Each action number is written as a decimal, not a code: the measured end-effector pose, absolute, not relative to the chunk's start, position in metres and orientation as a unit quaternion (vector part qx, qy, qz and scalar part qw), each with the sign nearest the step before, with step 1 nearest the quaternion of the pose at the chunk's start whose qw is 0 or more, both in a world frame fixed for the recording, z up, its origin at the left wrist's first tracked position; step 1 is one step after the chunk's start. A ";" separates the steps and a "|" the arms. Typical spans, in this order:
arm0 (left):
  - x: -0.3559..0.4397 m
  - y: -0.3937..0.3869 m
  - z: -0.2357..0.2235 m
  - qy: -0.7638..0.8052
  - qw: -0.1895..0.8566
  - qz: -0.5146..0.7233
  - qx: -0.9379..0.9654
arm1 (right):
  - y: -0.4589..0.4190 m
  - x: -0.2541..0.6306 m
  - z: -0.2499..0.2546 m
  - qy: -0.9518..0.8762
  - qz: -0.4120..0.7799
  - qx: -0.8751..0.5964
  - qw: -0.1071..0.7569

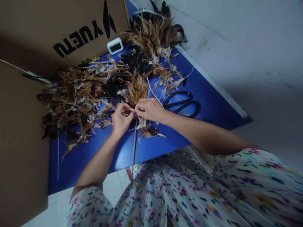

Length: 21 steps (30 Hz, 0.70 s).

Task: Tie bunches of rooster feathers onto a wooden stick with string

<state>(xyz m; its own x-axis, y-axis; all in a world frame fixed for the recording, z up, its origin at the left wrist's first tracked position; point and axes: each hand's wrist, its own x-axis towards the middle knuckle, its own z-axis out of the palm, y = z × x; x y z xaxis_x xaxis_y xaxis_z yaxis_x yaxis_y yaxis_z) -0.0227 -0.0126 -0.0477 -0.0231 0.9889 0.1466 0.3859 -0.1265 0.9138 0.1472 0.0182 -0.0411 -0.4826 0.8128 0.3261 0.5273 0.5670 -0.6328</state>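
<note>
My left hand (pixel 121 118) and my right hand (pixel 150 109) meet over a blue table (pixel 94 154), both with fingers pinched at the top of a thin wooden stick (pixel 134 148). The stick runs down toward my lap. A tuft of brown feathers (pixel 136 90) fans out just above my fingers, bound to the stick. A thin white thread (pixel 152 91) rises from my right hand. Loose small feathers (pixel 149 130) lie under my right wrist.
A large heap of brown and black feathers (pixel 75 97) covers the table's left and far part. Black scissors (pixel 183 104) lie right of my hands. A small white digital clock (pixel 115 46) stands by a cardboard box (pixel 59 28). A white wall is at right.
</note>
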 end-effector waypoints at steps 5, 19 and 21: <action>-0.021 -0.014 -0.047 0.564 0.305 0.438 0.630 | 0.019 0.147 -0.041 -0.824 0.241 -0.408 0.312; -0.027 -0.016 -0.052 0.467 -0.020 0.392 0.793 | 0.022 0.144 -0.042 -0.805 0.261 -0.426 0.320; -0.026 -0.016 -0.052 0.466 -0.021 0.388 0.795 | 0.022 0.144 -0.043 -0.809 0.259 -0.421 0.318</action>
<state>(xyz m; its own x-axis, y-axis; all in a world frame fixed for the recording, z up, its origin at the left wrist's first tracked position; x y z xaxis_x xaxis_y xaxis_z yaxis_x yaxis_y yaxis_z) -0.0264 -0.0163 -0.0517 0.2655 0.7241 0.6365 0.7567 -0.5657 0.3279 0.1438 0.0219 -0.0425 -0.4437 0.8458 0.2963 0.5175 0.5117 -0.6859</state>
